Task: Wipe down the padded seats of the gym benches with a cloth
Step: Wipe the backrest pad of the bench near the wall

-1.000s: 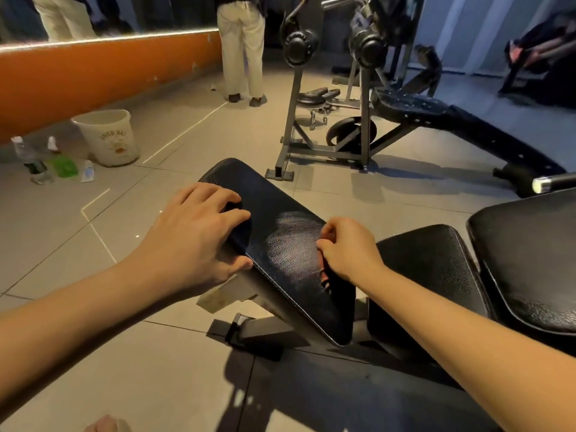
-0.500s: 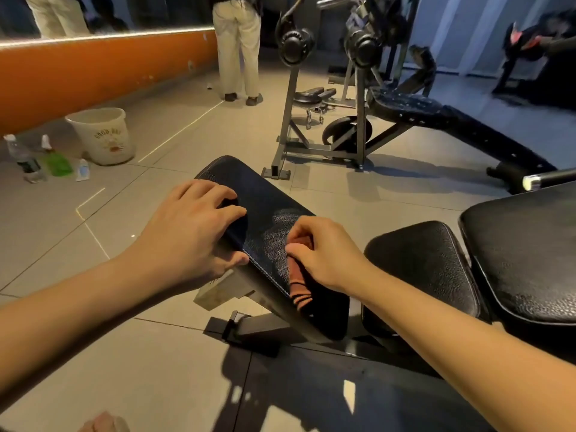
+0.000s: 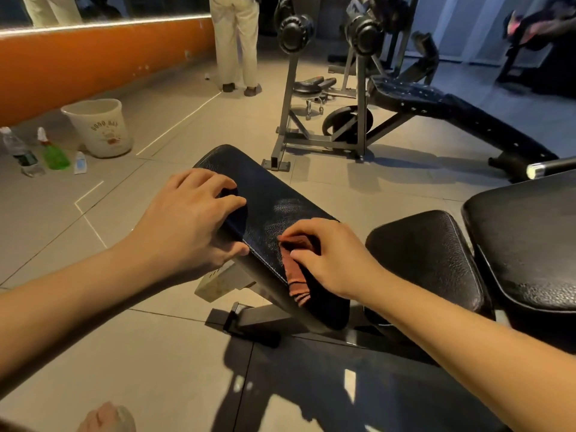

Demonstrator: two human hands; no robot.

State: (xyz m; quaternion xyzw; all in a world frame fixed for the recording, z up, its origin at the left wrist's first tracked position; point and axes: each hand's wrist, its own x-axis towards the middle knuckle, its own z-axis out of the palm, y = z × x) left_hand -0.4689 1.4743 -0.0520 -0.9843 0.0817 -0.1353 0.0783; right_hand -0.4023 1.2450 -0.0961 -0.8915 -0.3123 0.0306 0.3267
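A tilted black padded bench pad (image 3: pixel 274 207) slopes down toward me in the middle of the view. My left hand (image 3: pixel 190 222) grips its left edge, fingers curled over the top and thumb under the rim. My right hand (image 3: pixel 330 257) holds a reddish-brown cloth (image 3: pixel 296 269) pinched against the pad's lower half; the cloth's striped end hangs toward the near end. To the right are a black seat pad (image 3: pixel 427 254) and a larger black pad (image 3: pixel 530 238).
A white bucket (image 3: pixel 99 126), a water bottle (image 3: pixel 18 151), a green spray bottle (image 3: pixel 53 151) and a small white bottle (image 3: pixel 80 163) stand on the floor at left. A weight rack (image 3: pixel 324 88) with a decline bench (image 3: pixel 452 110) stands behind. A person (image 3: pixel 237 42) stands at the back by the orange wall.
My right hand slid the cloth leftward across the pad from its right edge toward the middle. My left hand kept its grip on the left edge.
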